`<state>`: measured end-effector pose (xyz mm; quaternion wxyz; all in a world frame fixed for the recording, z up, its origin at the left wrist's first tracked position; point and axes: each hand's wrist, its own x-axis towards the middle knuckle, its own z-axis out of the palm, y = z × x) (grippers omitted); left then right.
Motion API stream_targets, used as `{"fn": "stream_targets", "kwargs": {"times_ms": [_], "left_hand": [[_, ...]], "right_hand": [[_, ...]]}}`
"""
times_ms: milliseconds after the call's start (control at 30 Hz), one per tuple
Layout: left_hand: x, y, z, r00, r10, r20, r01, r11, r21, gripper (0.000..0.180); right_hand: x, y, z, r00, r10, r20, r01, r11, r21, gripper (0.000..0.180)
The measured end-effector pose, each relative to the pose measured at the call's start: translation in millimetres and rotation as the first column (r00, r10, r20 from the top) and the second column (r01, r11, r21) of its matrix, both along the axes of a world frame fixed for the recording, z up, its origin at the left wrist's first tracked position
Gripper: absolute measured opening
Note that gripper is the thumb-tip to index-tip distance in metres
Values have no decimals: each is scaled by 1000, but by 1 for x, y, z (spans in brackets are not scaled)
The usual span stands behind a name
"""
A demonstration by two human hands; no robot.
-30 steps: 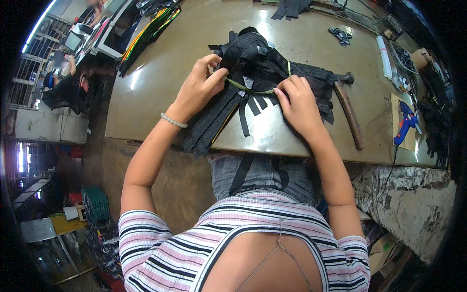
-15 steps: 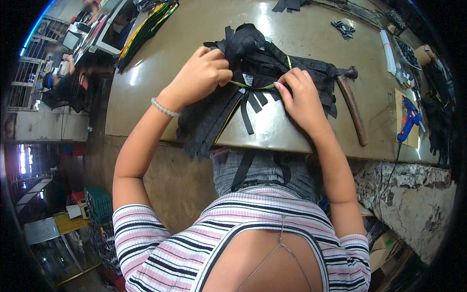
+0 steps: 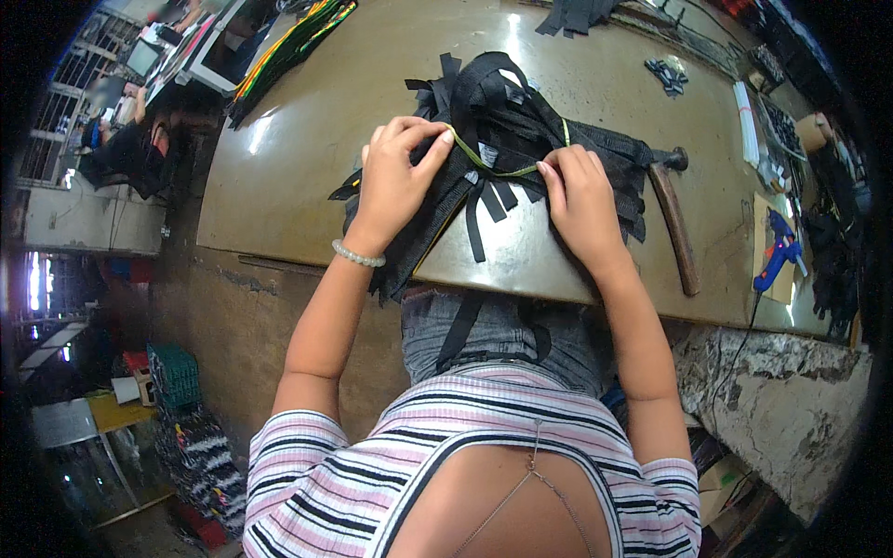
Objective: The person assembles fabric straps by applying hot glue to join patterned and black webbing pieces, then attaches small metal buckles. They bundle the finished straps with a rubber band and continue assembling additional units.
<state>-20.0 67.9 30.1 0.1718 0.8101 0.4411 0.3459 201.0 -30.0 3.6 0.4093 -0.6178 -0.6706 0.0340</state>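
Observation:
A bundle of black mesh fabric (image 3: 609, 149) with black webbing straps (image 3: 490, 70) lies at the table's near edge. Across its opening runs a thin yellow-green strip (image 3: 507, 174), sagging between my hands; whether it is sewn to the fabric I cannot tell. My left hand (image 3: 402, 181) pinches the strip at its left end, thumb against forefinger. With thumb and fingertips, my right hand (image 3: 581, 200) grips it on the right, where it bends upward along the fabric. Short black strap ends (image 3: 477, 223) hang below the strip onto the table.
A hammer (image 3: 676, 228) lies right of the fabric, its head touching or close to it. Farther right is a blue glue gun (image 3: 777, 251) with a cord. Striped bands (image 3: 293, 51) lie far left, and black scraps (image 3: 667, 76) far right. Another person (image 3: 126, 149) sits at the left.
My left hand has turned and opened its back toward the left, its pinch now higher on the strip. The fabric's left part has shifted; my right hand keeps its grip, slightly lower in view.

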Motion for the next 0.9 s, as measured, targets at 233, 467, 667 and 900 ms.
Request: {"fn": "stream_targets", "kwargs": {"times_ms": [233, 467, 667, 900], "left_hand": [[-14, 6, 1, 998, -44, -53, 31, 973, -230, 34], [-7, 8, -2, 1000, -22, -7, 20, 984, -177, 37], [-63, -5, 16, 967, -124, -223, 88, 982, -167, 29], [-120, -43, 52, 943, -199, -267, 60, 889, -453, 65]], "right_hand": [[-13, 7, -3, 999, 40, 17, -41, 993, 109, 10], [-10, 18, -5, 988, 113, -103, -107, 993, 54, 10], [-14, 18, -6, 992, 33, -125, -38, 999, -31, 8], [-21, 18, -4, 994, -41, -97, 40, 999, -20, 9]]}}
